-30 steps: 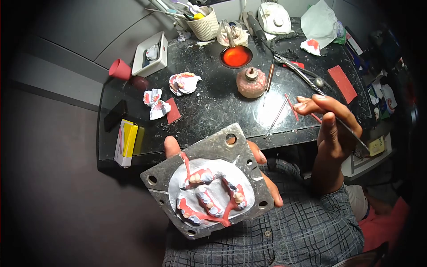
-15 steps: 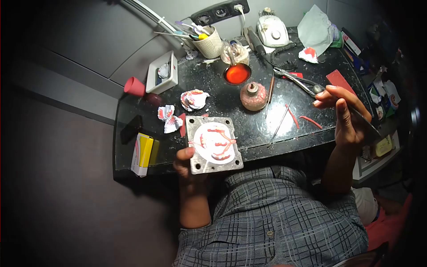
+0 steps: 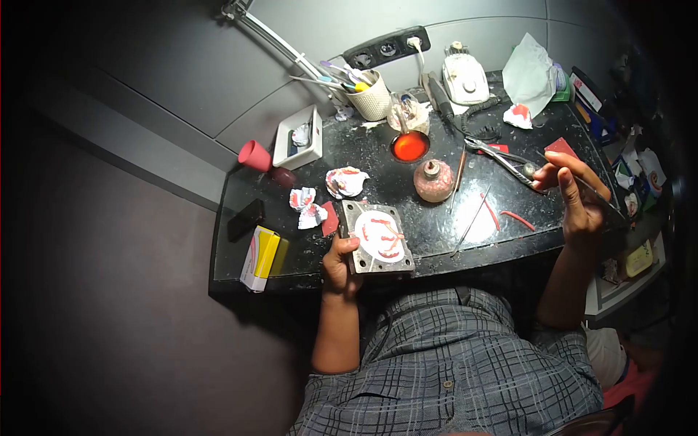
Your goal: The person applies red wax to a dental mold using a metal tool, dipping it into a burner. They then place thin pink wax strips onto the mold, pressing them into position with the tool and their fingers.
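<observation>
My left hand [image 3: 338, 263] grips the left side of a square metal dental flask [image 3: 401, 267], its thumb over the edge. A round bed of white plaster [image 3: 369, 251] fills the flask's middle, with pink wax denture pieces and wax strips [image 3: 392, 238] on it. The flask is held tilted up above the desk's front edge. On the right, my raised right hand [image 3: 582, 207] has its thumb and fingers closed around a thin dark flat piece [image 3: 609, 201], seen nearly edge-on. Pliers [image 3: 502, 158] lie just beyond that hand.
A glass spirit burner [image 3: 434, 185] stands mid-desk, near thin metal tools [image 3: 472, 224] and red wax strips [image 3: 518, 220]. Plaster models [image 3: 346, 182] and a yellow-and-white box [image 3: 260, 259] are at left. Behind are a white tray [image 3: 314, 150], a tool cup [image 3: 372, 98] and a handpiece unit [image 3: 465, 78].
The view has shifted, so the desk appears farther right. My left hand has tilted the flask and its thumb reaches farther over the edge. My right hand stays raised with the dark piece.
</observation>
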Demonstrator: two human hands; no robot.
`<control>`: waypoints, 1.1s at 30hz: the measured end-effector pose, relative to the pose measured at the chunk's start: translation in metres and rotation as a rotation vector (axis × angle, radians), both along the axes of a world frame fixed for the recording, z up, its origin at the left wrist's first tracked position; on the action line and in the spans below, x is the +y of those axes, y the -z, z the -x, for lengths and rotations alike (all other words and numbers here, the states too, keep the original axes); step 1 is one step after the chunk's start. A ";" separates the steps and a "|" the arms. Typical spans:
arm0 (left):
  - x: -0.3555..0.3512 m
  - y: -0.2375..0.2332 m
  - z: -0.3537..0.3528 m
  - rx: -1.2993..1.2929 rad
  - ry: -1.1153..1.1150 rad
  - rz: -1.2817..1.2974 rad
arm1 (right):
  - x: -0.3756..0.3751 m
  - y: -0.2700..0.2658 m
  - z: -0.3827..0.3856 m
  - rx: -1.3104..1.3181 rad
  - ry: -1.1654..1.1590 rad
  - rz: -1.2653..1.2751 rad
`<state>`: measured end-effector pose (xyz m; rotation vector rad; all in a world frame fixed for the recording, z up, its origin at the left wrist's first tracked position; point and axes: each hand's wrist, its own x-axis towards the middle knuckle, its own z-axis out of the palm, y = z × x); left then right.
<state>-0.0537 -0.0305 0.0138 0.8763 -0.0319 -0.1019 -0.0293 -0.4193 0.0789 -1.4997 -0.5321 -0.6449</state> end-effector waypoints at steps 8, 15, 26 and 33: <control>0.009 -0.012 -0.003 -0.051 -0.011 -0.332 | -0.013 0.003 -0.005 -0.023 0.058 -0.012; 0.013 -0.028 -0.008 -0.072 -0.063 -0.443 | -0.015 0.009 -0.009 -0.020 0.063 -0.011; 0.040 -0.032 -0.011 0.052 0.057 -0.703 | -0.014 0.012 -0.011 0.032 0.041 0.000; 0.062 -0.040 -0.019 0.159 0.174 -1.200 | -0.016 0.017 -0.019 0.042 0.052 -0.001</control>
